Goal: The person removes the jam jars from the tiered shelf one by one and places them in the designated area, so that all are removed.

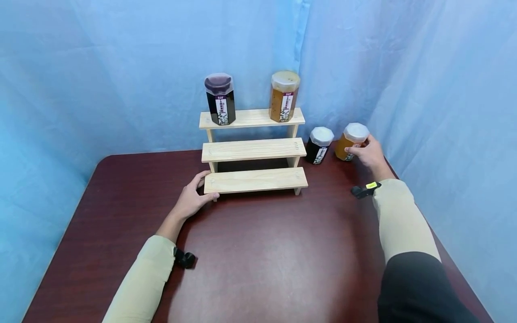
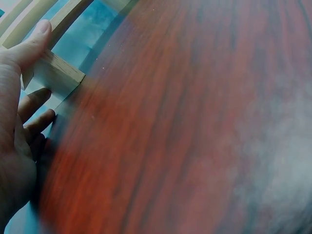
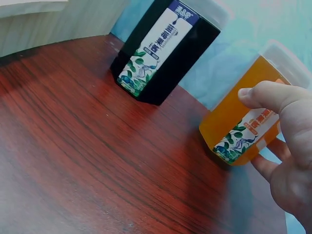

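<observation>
The right hand (image 1: pixel 368 153) is closing round the amber jar (image 1: pixel 352 141), which is standing upright on the dark red table (image 1: pixel 262 260) at about two o'clock from the table's middle; in the right wrist view the thumb (image 3: pixel 265 97) is lying across the label while the other fingers are curling behind the jar (image 3: pixel 246 119), so the grip looks snug round its body, probably to keep it upright. Just beside it, at its nine o'clock and not touching, a dark jar (image 1: pixel 320 144) with a white lid is sitting on the table (image 3: pixel 73 161). The left hand (image 1: pixel 194 197) is pinching the left end of the lowest step of the wooden tiered shelf (image 1: pixel 253 150), thumb (image 2: pixel 34 41) on top and fingers beneath, seemingly steadying it. On the top step, at twelve o'clock, another dark jar (image 1: pixel 220 98) and another amber jar (image 1: pixel 284 95) are standing well apart.
</observation>
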{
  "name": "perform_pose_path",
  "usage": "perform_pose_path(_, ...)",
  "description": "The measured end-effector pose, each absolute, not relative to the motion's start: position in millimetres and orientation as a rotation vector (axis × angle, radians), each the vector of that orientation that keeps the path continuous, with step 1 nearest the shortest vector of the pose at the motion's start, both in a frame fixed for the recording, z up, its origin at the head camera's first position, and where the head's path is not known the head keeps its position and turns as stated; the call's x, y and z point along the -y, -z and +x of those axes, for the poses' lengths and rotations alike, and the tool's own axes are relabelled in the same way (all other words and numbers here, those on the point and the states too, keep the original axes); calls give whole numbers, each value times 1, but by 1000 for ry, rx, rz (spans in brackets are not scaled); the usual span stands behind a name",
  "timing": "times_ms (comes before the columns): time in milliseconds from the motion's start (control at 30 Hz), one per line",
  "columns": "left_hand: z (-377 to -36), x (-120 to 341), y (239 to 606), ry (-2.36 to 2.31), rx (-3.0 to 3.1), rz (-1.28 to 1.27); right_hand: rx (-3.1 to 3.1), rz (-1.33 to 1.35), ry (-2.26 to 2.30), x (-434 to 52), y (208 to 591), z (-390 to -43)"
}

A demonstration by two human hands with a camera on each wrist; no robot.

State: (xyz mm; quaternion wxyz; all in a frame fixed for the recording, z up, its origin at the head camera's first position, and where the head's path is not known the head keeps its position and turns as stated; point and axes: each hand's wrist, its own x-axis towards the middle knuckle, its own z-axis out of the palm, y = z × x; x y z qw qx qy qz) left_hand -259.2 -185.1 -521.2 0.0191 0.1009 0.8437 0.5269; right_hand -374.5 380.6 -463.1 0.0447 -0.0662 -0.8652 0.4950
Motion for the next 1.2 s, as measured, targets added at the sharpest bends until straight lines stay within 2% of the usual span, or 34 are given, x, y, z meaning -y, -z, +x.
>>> perform_pose_path(1200,-259,186,520,-1640,-2618,322,2702,-253,-1603,-384,476,-388)
